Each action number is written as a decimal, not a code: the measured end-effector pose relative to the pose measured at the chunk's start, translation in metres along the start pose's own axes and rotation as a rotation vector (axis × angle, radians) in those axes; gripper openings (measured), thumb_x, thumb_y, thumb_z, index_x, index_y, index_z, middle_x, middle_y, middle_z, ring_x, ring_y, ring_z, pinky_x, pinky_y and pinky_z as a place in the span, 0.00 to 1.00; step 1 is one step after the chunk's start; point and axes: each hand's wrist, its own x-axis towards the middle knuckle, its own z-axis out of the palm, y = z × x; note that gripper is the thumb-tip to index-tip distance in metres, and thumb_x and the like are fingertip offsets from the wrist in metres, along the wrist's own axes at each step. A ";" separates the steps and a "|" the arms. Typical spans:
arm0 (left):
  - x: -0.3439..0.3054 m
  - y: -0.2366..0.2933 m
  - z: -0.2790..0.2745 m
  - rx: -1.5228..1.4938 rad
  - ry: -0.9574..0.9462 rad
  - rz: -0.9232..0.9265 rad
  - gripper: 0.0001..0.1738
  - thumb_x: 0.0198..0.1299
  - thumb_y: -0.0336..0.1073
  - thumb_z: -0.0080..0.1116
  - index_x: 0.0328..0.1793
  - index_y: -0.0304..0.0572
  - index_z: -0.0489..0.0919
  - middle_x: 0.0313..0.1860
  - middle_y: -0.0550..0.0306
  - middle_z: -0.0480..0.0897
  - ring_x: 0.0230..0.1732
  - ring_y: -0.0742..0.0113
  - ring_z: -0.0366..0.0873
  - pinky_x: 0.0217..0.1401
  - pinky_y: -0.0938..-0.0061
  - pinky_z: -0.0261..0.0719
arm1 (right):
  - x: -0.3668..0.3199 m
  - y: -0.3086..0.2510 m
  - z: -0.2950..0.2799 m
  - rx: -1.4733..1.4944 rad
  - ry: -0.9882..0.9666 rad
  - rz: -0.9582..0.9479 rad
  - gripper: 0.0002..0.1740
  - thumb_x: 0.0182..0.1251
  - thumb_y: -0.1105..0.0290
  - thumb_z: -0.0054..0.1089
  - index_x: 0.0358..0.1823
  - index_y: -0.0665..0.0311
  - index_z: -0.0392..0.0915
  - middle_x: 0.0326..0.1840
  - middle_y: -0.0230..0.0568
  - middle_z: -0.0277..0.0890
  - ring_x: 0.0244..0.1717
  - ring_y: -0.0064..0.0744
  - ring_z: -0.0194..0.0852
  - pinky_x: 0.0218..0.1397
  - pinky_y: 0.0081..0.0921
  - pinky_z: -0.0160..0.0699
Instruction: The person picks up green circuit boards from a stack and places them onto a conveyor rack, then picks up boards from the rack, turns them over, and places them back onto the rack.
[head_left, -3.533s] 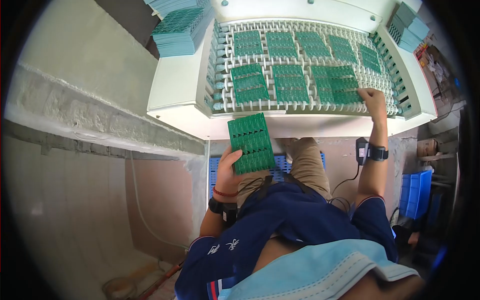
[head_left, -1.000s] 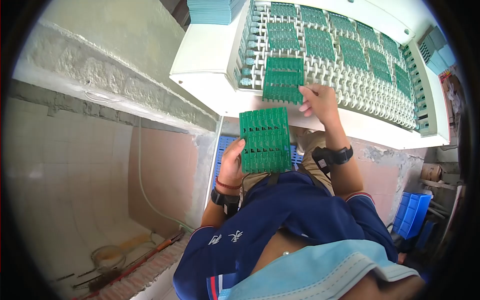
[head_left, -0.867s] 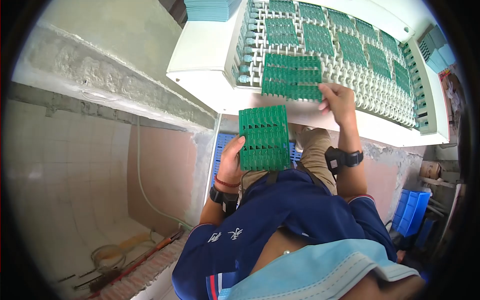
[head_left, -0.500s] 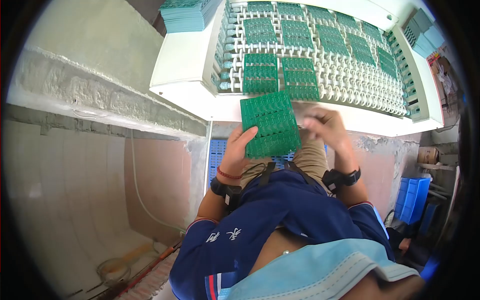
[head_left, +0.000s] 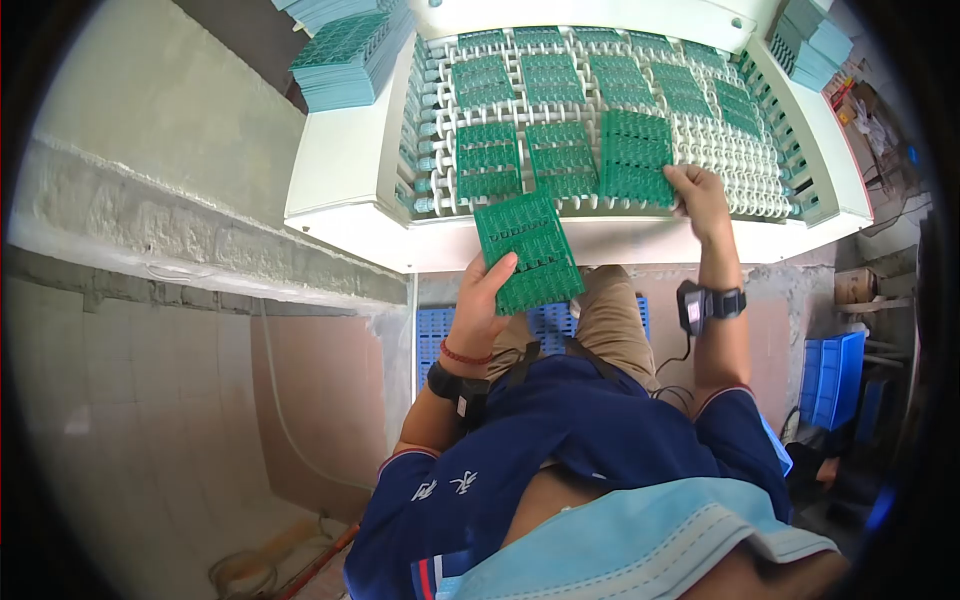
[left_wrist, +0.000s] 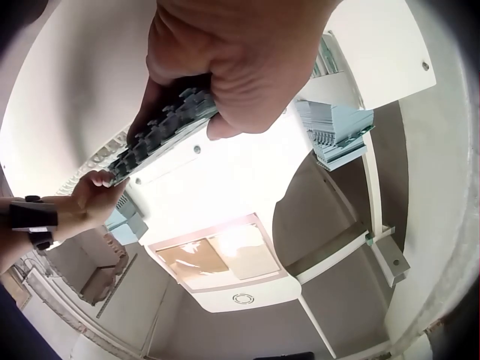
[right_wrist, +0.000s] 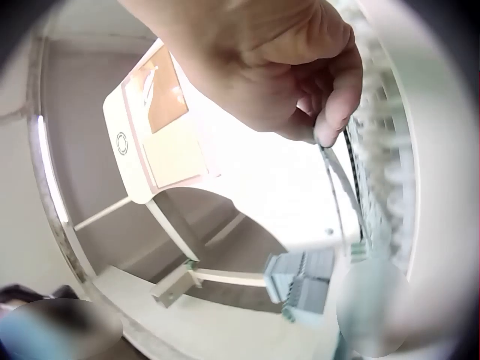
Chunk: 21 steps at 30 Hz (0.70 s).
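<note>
My right hand (head_left: 703, 203) pinches a green board (head_left: 637, 155) by its near right corner; thumb and curled fingertips are parted only by the board's thickness. The board lies over the near edge of the roller bed (head_left: 750, 172); whether it rests fully on the rollers, I cannot tell. Its left edge runs just beside a neighbouring board (head_left: 562, 160), so a slight leftward drift of my wrist could, I judge, make the two overlap. Release with a corner raised could leave it askew, and fingertips dipped too low might catch among the rollers if these turn.

The board appears thin, flat and roughly rectangular, finely patterned, with dark rows across its face; the right wrist view shows it nearly edge-on as a narrow strip.

My left hand (head_left: 487, 295) grips a similar board (head_left: 527, 250) in front of the roller bed, thumb on its face; whether others lie beneath it, I cannot tell. A slack thumb could let it slide. Beyond, further boards (head_left: 622, 82) lie in rows on the roller bed. To its left, one stack (head_left: 340, 80) stands on the white casing (head_left: 345, 175); to its right is another stack (head_left: 812, 50).
</note>
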 end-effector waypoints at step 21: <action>-0.018 -0.005 -0.019 0.007 0.025 -0.061 0.18 0.63 0.29 0.42 0.59 0.30 0.64 0.52 0.46 0.74 0.50 0.58 0.75 0.51 0.65 0.76 | 0.040 0.038 -0.213 -0.846 0.490 -0.125 0.22 0.55 0.56 0.60 0.36 0.73 0.79 0.25 0.37 0.77 0.27 0.26 0.71 0.35 0.22 0.70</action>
